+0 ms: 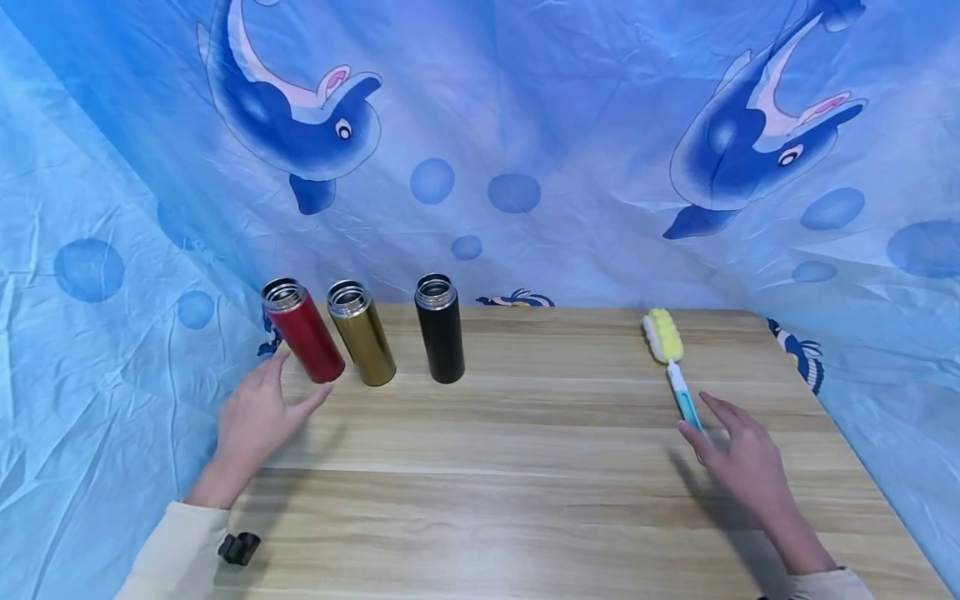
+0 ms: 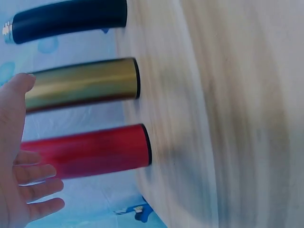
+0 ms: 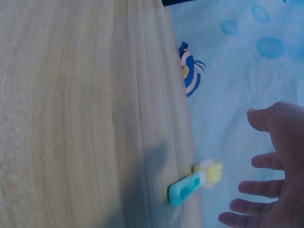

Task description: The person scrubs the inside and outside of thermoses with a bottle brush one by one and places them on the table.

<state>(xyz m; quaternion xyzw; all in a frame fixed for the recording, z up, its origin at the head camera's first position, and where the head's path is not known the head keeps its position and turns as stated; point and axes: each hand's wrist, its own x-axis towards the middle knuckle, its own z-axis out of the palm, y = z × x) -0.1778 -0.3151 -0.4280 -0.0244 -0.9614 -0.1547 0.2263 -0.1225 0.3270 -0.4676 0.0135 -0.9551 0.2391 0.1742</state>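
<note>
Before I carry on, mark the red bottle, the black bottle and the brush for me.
Red bottle (image 1: 306, 337), head view: the middle of its red body.
Black bottle (image 1: 441, 335), head view: the middle of its black body.
Brush (image 1: 677, 382), head view: the white upper part of its handle.

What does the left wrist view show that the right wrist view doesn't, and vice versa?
Only left wrist: left hand, red bottle, gold bottle.
Only right wrist: right hand, sponge brush.
Both: wooden table, blue backdrop. The black bottle is plain in the left wrist view; a dark sliver atop the right wrist view may be it, too cropped to tell.
</note>
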